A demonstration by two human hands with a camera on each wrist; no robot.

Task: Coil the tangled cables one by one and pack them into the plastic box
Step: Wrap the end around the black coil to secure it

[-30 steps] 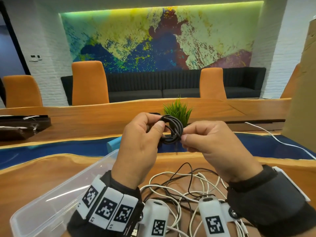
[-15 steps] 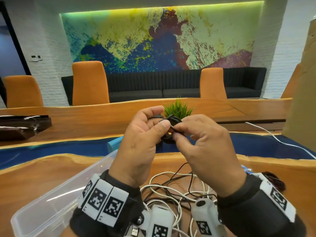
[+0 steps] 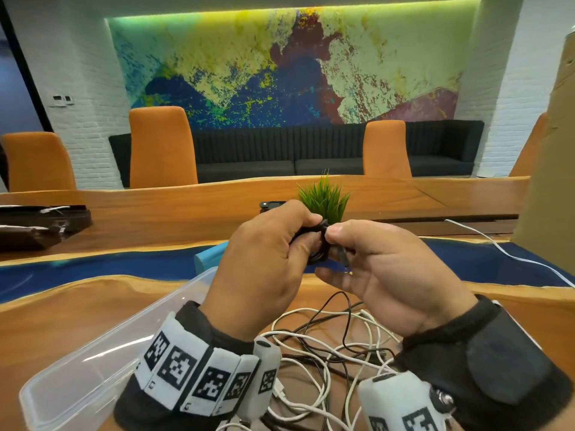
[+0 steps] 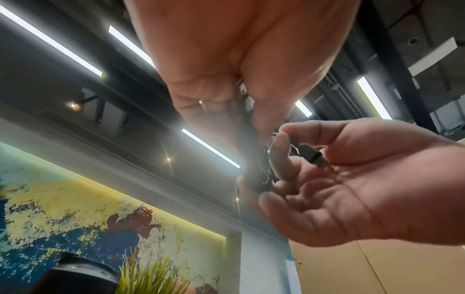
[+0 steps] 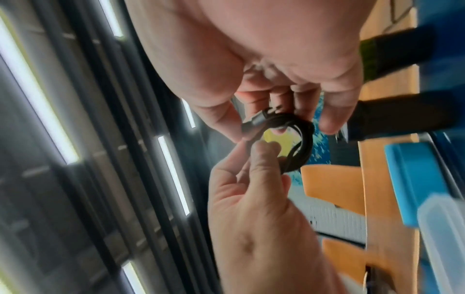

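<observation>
A small black cable coil (image 3: 318,247) hangs in the air between both hands, above the table. My left hand (image 3: 306,234) grips the coil between thumb and fingers. My right hand (image 3: 337,244), palm turned up, pinches the coil's loose end, whose plug (image 3: 342,254) sticks out below the thumb. The right wrist view shows the black cable coil (image 5: 303,143) as a ring with its grey plug (image 5: 254,123) under the thumb. A clear plastic box (image 3: 93,365) lies low on the left. A tangle of white and dark cables (image 3: 326,343) lies on the wood below my wrists.
A green plant (image 3: 323,197) stands just behind the hands, with a dark phone (image 3: 273,205) beside it. A blue lid (image 3: 208,256) lies behind the box. A white cable (image 3: 497,244) runs off right past a cardboard sheet (image 3: 547,150). A dark tray (image 3: 37,222) sits far left.
The coil, seen as an open ring a second ago, now stands edge-on and mostly covered. My right hand came over it, then turned palm up while holding the loose end.
</observation>
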